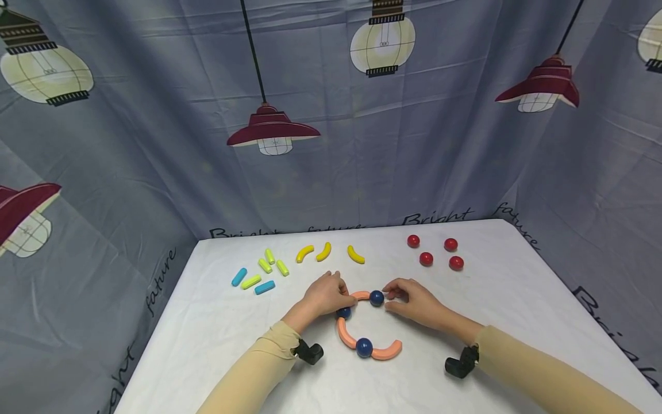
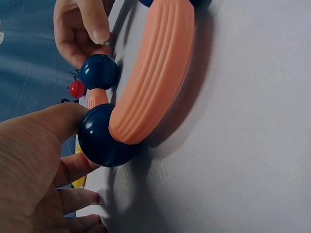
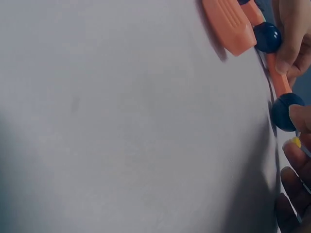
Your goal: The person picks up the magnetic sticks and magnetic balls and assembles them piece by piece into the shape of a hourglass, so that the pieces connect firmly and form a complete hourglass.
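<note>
Orange curved rods and dark blue balls are joined in an open ring on the white table. My left hand pinches the upper orange curved rod, next to the left blue ball. At that rod's other end sits another blue ball. Just right of this ball is my right hand, its thumb and fingers spread apart and holding nothing I can make out. The lower blue ball joins the left orange curved rod to the bottom orange curved rod, whose right end is free.
Several short green rods and two blue rods lie at the back left of the table. Three yellow curved rods lie at the back middle. Several red balls are at the back right. A patterned curtain hangs behind.
</note>
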The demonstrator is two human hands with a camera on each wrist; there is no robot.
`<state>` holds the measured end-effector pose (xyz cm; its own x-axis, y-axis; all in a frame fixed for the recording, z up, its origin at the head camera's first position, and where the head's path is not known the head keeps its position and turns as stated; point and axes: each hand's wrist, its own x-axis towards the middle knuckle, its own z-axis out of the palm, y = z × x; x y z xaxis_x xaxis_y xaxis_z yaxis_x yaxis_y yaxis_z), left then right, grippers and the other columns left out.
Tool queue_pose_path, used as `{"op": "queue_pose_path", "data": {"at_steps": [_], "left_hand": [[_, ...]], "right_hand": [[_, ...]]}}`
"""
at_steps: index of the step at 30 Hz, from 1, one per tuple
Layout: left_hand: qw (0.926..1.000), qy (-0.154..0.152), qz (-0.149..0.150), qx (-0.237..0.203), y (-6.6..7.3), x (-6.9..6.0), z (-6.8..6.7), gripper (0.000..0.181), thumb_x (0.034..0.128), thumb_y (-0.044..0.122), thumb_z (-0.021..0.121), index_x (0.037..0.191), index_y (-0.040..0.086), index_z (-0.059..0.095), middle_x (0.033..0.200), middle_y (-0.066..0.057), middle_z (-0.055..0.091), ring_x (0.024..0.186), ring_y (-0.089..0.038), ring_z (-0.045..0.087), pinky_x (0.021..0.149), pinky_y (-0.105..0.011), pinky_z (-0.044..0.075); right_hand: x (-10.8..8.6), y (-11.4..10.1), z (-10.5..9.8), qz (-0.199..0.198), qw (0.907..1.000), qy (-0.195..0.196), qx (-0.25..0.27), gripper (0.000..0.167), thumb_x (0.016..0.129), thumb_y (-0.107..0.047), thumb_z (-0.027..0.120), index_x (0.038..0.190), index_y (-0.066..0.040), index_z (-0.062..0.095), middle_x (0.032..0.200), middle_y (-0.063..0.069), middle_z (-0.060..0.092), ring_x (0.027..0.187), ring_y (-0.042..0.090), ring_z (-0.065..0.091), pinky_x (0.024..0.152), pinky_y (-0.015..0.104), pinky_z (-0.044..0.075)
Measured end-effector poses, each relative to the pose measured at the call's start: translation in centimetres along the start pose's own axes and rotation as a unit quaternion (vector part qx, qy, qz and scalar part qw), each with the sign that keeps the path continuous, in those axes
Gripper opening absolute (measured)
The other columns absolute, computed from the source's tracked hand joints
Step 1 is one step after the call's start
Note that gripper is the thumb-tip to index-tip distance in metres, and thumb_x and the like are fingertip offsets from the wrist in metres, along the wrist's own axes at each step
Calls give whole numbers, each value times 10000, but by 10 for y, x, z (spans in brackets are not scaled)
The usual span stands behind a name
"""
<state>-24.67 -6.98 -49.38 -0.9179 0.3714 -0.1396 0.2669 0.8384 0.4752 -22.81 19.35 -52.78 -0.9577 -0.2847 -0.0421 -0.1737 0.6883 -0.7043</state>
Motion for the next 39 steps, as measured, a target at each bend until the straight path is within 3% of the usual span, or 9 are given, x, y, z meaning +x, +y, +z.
{"op": "queue_pose_path", "data": {"at_steps": [3,6,13,18,23,32,39], "left_hand": [[10000,31,5,11,0,-1,0,322,882,432,772,696,200,652,1500,-217,503,1454,-417,368,1149,-511,355],[10000,53,22,49,0,-1,0,315,883,432,770,707,200,648,1485,-208,520,1451,-413,374,1146,-503,362],[10000,15,10,-80,1,-2,-1,281,871,422,765,742,192,668,1435,-191,563,1451,-390,378,1053,-456,454],[9999,-14,-20,-136,1,-3,-2,300,877,430,764,733,185,668,1498,-228,497,1466,-386,356,1079,-455,438],[9999,-76,3,-105,2,-4,-2,324,876,442,766,706,187,662,1517,-247,467,1474,-392,338,1095,-463,423],[9996,-255,114,-27,3,-4,-6,349,880,478,752,685,205,656,1541,-252,433,1478,-415,321,1157,-486,347],[9983,-333,181,433,7,-10,-3,368,885,497,737,680,208,641,1514,-263,463,1452,-449,351,1136,-510,373]], "right_hand": [[-13,-1,-6,-296,9994,61,-195,255,883,-249,820,1112,-244,709,946,-124,611,952,131,549,893,349,516],[-28,-7,-11,-857,9950,-79,-509,182,891,-284,811,1056,-291,733,928,-175,612,923,109,534,818,306,509],[-54,-19,-11,-1965,9671,-912,-1336,202,858,-480,804,1039,-406,754,965,-247,586,939,17,474,824,314,461],[-61,-19,-3,-2408,9505,-1025,-1675,231,820,-447,849,1023,-470,742,927,-257,530,890,13,434,782,271,402],[-61,-19,-2,-2402,9472,-1002,-1873,232,841,-346,849,1015,-466,752,883,-251,498,863,20,418,761,255,386],[-48,-9,-18,-2318,9406,-819,-2343,210,881,-347,814,1059,-440,751,973,-244,561,931,46,463,837,314,456],[-31,-2,-28,-2323,9348,-491,-2640,251,906,-266,787,1136,-365,759,1035,-198,631,991,79,497,884,365,471]]}}
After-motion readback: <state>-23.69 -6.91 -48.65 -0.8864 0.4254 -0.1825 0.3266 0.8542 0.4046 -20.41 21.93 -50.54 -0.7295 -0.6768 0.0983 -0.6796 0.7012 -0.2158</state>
